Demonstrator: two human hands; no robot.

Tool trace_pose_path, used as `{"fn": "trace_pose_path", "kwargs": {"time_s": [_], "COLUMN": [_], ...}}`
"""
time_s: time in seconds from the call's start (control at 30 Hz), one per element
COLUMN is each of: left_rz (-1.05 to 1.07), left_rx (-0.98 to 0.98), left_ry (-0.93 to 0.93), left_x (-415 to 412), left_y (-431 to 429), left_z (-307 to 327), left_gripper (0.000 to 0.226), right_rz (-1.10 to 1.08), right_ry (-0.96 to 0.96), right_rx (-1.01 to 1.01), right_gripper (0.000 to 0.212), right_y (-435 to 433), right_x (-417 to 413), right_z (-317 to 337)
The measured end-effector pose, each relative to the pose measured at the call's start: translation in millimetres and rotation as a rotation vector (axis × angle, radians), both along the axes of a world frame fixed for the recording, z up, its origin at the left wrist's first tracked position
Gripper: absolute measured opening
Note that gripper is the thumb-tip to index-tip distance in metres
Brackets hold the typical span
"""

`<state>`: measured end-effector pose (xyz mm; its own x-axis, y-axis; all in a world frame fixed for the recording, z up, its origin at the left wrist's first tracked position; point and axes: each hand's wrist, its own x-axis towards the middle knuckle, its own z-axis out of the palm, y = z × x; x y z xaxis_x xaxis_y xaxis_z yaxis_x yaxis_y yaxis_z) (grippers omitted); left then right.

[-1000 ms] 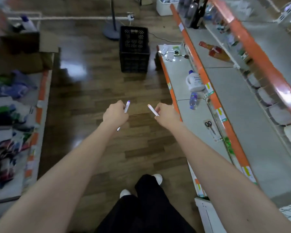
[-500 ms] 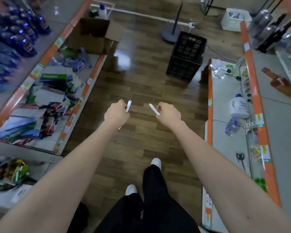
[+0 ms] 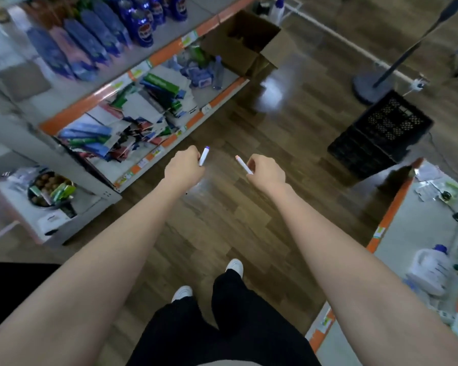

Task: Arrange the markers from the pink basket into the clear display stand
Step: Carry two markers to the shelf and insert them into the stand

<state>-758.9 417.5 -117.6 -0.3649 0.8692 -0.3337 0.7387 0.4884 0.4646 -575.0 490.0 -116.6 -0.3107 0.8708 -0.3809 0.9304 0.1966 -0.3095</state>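
Both arms reach out over the wooden aisle floor. My left hand [image 3: 183, 167] grips a white marker with a purple cap [image 3: 204, 155], its cap pointing up and away. My right hand [image 3: 266, 170] grips a white marker with a pink-orange cap [image 3: 243, 164], which slants up to the left. The two markers are apart, about a hand's width between them. Neither the pink basket nor the clear display stand is in view.
Orange-edged shelves [image 3: 154, 151] on the left carry packets and blue bottles; a cardboard box [image 3: 243, 40] stands at their far end. A black crate [image 3: 381, 133] and a pole stand's base [image 3: 365, 85] sit ahead right. A shelf with a white jug [image 3: 428, 270] lies right.
The view has swung left: the left shelves have come into view and the right shelf has slid toward the frame's edge. Both hands hold their markers as before.
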Motion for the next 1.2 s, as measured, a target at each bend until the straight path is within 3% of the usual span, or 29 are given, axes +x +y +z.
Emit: {"fn": "trace_pose_path", "kwargs": {"time_s": [0.43, 1.2], "left_rz": [0.301, 0.332], "left_rx": [-0.041, 0.059], "left_ry": [0.020, 0.047], "left_x": [-34.7, -159.2], "left_y": [32.7, 263.9], "left_z": [-3.7, 37.9], "left_gripper": [0.018, 0.016], "right_rz": [0.237, 0.254], "right_ry": [0.043, 0.140], "right_rx": [0.004, 0.095], "right_gripper": [0.019, 0.012], "right_y": [86.8, 319.0], "right_x": [-51.6, -188.2], "right_z": [-4.5, 29.0]}}
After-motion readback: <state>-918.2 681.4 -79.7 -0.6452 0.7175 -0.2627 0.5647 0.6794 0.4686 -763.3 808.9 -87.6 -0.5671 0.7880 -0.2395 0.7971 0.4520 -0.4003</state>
